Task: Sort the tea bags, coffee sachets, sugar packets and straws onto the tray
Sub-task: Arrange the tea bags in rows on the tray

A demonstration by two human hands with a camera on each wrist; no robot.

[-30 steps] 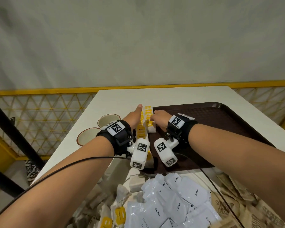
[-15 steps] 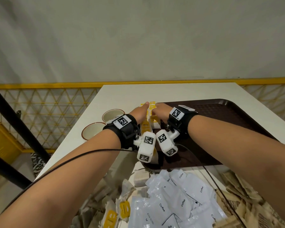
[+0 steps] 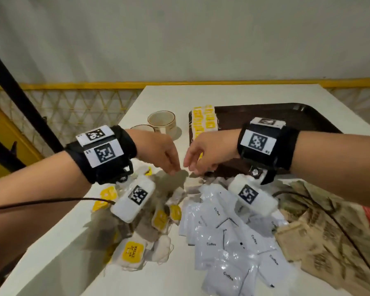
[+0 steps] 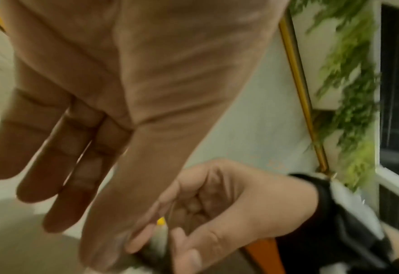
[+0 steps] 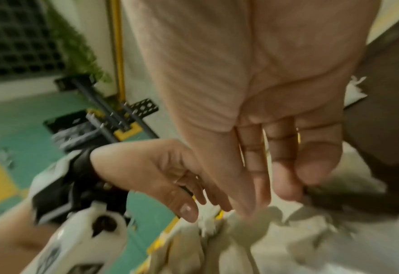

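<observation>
A row of tea bags [image 3: 203,122] with yellow tags lies along the left edge of the dark brown tray [image 3: 286,116]. Loose tea bags [image 3: 158,218] are heaped in front of it, white coffee sachets [image 3: 229,231] beside them, brown sugar packets [image 3: 329,242] at the right. Both hands hang over the near end of the heap. My left hand [image 3: 173,170] has straight, empty fingers [image 4: 52,185]. My right hand [image 3: 191,167] pinches a tea bag [image 4: 160,235] between thumb and forefinger at the top of the heap. No straws are in view.
Two cream cups [image 3: 161,122] stand on the white table [image 3: 169,97] left of the tray. The table's left edge runs close to the tea bag heap. A yellow mesh fence [image 3: 73,103] and a black post stand beyond it. Cables trail from both wrists.
Both hands have drawn back from the row of tea bags on the tray to the loose heap in front of it. The head view has tilted down.
</observation>
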